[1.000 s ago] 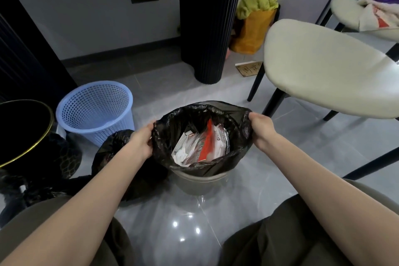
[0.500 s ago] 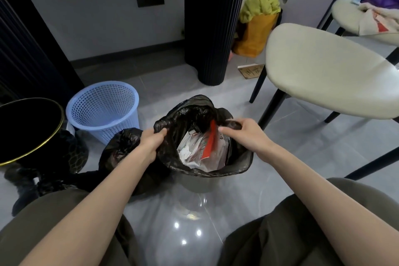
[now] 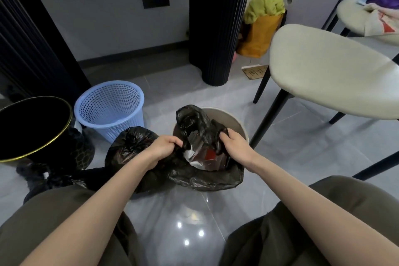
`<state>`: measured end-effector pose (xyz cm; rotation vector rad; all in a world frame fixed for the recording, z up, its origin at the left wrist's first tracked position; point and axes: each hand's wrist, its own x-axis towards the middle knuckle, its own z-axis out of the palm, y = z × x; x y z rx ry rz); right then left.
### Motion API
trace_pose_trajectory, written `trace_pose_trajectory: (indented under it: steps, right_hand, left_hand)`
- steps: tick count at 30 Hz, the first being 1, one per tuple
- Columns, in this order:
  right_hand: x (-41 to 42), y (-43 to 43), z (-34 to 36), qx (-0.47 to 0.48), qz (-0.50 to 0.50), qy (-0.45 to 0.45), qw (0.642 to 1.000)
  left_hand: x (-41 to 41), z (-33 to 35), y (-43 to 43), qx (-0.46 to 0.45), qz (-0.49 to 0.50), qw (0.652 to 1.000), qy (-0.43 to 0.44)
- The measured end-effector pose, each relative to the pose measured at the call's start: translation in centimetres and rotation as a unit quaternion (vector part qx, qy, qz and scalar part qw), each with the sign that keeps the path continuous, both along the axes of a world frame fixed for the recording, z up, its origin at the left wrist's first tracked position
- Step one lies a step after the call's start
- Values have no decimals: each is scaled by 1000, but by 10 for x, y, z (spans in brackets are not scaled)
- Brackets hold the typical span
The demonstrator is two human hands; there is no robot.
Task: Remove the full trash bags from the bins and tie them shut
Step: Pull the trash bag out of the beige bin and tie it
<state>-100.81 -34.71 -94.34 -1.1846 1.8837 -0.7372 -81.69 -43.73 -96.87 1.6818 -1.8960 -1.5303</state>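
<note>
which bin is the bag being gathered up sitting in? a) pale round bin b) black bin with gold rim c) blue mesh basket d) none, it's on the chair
a: the left hand and right hand grip the black bag inside the pale round bin, whose far rim shows behind it.

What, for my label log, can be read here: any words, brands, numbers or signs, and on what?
Cardboard scrap on the floor beside the chair leg: dark handwritten marks, too blurred to read.
Red and white wrappers inside the black trash bag: no print legible.
Cloth on the far chair: red shapes only, no readable words.
No other text shows.
</note>
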Motion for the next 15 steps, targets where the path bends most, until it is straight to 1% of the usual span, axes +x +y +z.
trace_pose_trajectory:
  steps: [3, 6, 7, 8, 9, 12, 13, 15]
  right_hand:
    - [6, 1, -9, 23, 35, 8, 999]
    - [8, 0, -16, 46, 94, -31, 994]
    - [8, -1, -20, 46, 118, -29, 991]
    - [8, -3, -23, 48, 149, -5, 988]
    - [8, -6, -27, 55, 183, 38, 981]
    - [13, -16, -35, 86, 288, 163, 940]
    - [17, -19, -36, 91, 313, 185, 927]
    - [24, -26, -38, 99, 349, 197, 911]
  left_hand:
    - [1, -3, 8, 1, -97, 994, -53]
    - [0, -4, 16, 2, -156, 985, -80]
    - [0, -5, 18, 3, -167, 982, -87]
    - [0, -5, 20, 3, -179, 979, -94]
    - [0, -6, 21, 2, -191, 976, -100]
    - [3, -8, 27, -15, -219, 970, -105]
    - [4, -9, 28, -23, -226, 968, -105]
    - [8, -11, 30, -39, -235, 965, -107]
